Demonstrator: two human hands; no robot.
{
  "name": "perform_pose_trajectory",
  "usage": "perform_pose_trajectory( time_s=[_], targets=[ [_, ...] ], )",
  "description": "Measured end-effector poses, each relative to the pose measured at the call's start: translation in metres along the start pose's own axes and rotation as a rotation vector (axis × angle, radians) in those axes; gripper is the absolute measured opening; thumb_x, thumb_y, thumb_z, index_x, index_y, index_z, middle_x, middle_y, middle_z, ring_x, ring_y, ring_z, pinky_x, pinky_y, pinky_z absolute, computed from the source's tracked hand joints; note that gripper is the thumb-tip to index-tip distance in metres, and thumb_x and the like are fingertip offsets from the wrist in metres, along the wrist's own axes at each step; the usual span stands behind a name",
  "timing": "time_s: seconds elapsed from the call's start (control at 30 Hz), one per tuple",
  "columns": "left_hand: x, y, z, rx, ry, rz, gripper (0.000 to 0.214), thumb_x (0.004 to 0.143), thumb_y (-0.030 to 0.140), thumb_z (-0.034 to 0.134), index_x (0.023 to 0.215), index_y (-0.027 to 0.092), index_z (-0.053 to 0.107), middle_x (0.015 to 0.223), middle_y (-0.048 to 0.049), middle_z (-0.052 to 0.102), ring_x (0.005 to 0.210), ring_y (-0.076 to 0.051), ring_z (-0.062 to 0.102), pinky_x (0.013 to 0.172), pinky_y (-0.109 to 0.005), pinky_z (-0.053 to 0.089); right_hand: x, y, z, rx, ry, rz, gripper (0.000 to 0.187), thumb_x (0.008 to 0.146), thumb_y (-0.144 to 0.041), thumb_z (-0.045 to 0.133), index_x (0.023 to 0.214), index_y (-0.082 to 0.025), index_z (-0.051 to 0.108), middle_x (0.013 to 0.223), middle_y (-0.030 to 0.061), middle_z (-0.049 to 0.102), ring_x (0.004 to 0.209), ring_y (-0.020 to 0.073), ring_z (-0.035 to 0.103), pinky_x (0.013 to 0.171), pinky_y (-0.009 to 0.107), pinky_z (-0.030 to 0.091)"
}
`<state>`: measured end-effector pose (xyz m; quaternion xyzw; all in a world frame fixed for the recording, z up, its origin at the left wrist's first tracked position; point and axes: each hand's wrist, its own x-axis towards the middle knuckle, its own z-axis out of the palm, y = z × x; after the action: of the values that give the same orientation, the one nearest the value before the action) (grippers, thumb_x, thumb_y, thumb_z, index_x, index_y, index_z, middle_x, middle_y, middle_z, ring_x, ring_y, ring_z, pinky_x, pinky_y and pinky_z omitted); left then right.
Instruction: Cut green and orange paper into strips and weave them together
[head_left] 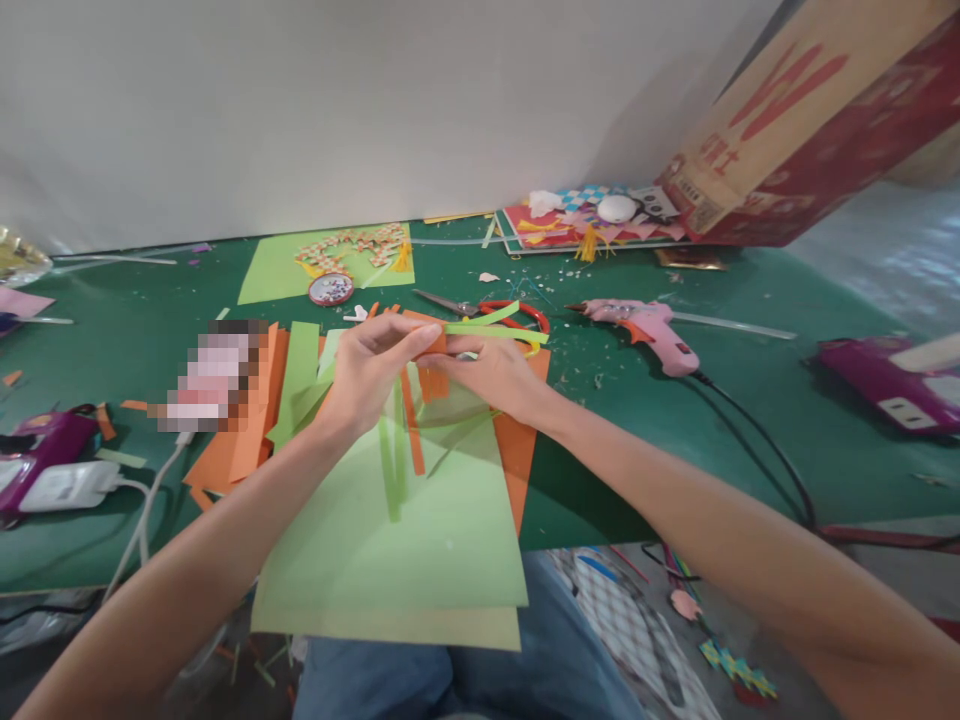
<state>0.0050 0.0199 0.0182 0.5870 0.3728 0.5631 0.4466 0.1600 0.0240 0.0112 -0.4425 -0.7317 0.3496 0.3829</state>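
Note:
My left hand (371, 370) and my right hand (491, 375) meet above the middle of the green table (675, 440). Both pinch a bundle of thin paper strips (480, 330), green and orange, that crosses between the fingertips. Loose ends of the strips hang down over a light green paper sheet (397, 540) that lies at the table's front edge and overhangs my lap. Orange sheets (240, 440) lie under and to the left of it. Scissors with red handles (487, 308) rest just behind my hands.
A pink glue gun (649, 330) lies to the right with its black cord (765, 440) running to the front. A white charger (67, 487) and purple device (45, 440) sit at left. A cardboard box (810, 130) and paper crafts (592, 220) stand at the back right.

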Motion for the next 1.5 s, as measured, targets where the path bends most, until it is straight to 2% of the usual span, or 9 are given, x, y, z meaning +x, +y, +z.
perform_pose_trajectory(
  time_s=[0.2,0.27,0.4,0.5,0.73,0.9,1.03,1.27,1.5],
  targets=[
    [0.003,0.005,0.001,-0.035,0.059,-0.089,0.031,0.078,0.051,0.071,0.087,0.021,0.073,0.100,-0.0065,0.074,0.099,-0.020,0.068,0.082,-0.029,0.052,0.009,0.013,-0.021,-0.572,0.206,-0.511,0.037,0.097,-0.036,0.044,0.080,-0.021,0.073,0.078,0.0064,0.064,0.078,0.0189,0.053,0.072,0.034,0.042],
    [0.004,0.005,0.000,-0.031,0.075,-0.197,0.043,0.081,0.061,0.061,0.076,0.019,0.071,0.089,-0.0086,0.075,0.088,-0.022,0.070,0.075,-0.030,0.054,0.011,0.015,-0.028,-0.756,0.277,-0.562,0.037,0.098,-0.033,0.041,0.081,-0.021,0.072,0.078,0.0072,0.065,0.081,0.0205,0.053,0.074,0.036,0.042],
    [0.004,0.003,0.000,-0.014,-0.106,-0.355,0.061,0.082,0.071,0.048,0.062,0.018,0.069,0.069,-0.0104,0.072,0.068,-0.021,0.070,0.068,-0.031,0.054,0.014,0.018,-0.033,-0.951,0.293,-0.598,0.039,0.100,-0.029,0.034,0.086,-0.021,0.069,0.078,0.0078,0.064,0.083,0.0223,0.053,0.073,0.038,0.041],
    [0.002,0.002,0.002,-0.013,-0.201,-0.373,0.055,0.082,0.066,0.055,0.061,0.017,0.070,0.067,-0.0106,0.072,0.065,-0.020,0.069,0.069,-0.031,0.055,0.014,0.018,-0.031,-0.983,0.279,-0.602,0.037,0.100,-0.026,0.033,0.088,-0.021,0.068,0.080,0.0083,0.064,0.084,0.0231,0.053,0.072,0.039,0.040],
    [0.002,0.004,0.004,-0.056,-0.210,-0.322,0.036,0.070,0.054,0.076,0.070,0.018,0.071,0.067,-0.0045,0.070,0.062,-0.018,0.068,0.067,-0.031,0.057,0.013,0.016,-0.026,-0.996,0.259,-0.658,0.034,0.098,-0.020,0.037,0.088,-0.019,0.069,0.081,0.0084,0.065,0.084,0.0229,0.054,0.075,0.040,0.041],
    [0.002,0.002,0.003,-0.001,-0.176,-0.241,0.038,0.074,0.054,0.072,0.067,0.017,0.069,0.066,-0.0045,0.069,0.063,-0.018,0.069,0.067,-0.030,0.056,0.013,0.018,-0.027,-0.911,0.359,-0.550,0.031,0.099,-0.029,0.038,0.109,-0.022,0.067,0.091,0.0092,0.065,0.090,0.0239,0.055,0.077,0.040,0.042],
    [0.003,-0.001,0.003,0.044,-0.003,-0.093,0.041,0.076,0.057,0.069,0.064,0.018,0.065,0.061,-0.0023,0.065,0.061,-0.017,0.069,0.060,-0.027,0.052,0.014,0.022,-0.029,-0.679,0.480,-0.347,0.045,0.095,-0.050,0.043,0.123,-0.020,0.060,0.100,0.0116,0.064,0.093,0.0253,0.057,0.078,0.040,0.046],
    [0.002,0.004,0.005,0.119,-0.002,-0.004,0.044,0.076,0.059,0.067,0.060,0.018,0.061,0.061,0.0000,0.062,0.057,-0.013,0.064,0.057,-0.025,0.050,0.011,0.006,-0.025,0.310,0.061,0.040,0.055,0.077,-0.070,0.057,0.074,-0.016,0.067,0.074,0.0050,0.061,0.061,0.0113,0.050,0.052,0.025,0.038],
    [-0.002,0.008,0.009,0.232,-0.129,-0.032,0.045,0.074,0.060,0.069,0.055,0.019,0.061,0.058,-0.0011,0.060,0.056,-0.013,0.057,0.056,-0.025,0.050,0.009,-0.001,-0.016,0.593,0.001,0.162,0.037,0.060,-0.052,0.080,0.067,-0.017,0.071,0.056,-0.0026,0.050,0.055,0.0088,0.041,0.052,0.026,0.032]
  ],
)
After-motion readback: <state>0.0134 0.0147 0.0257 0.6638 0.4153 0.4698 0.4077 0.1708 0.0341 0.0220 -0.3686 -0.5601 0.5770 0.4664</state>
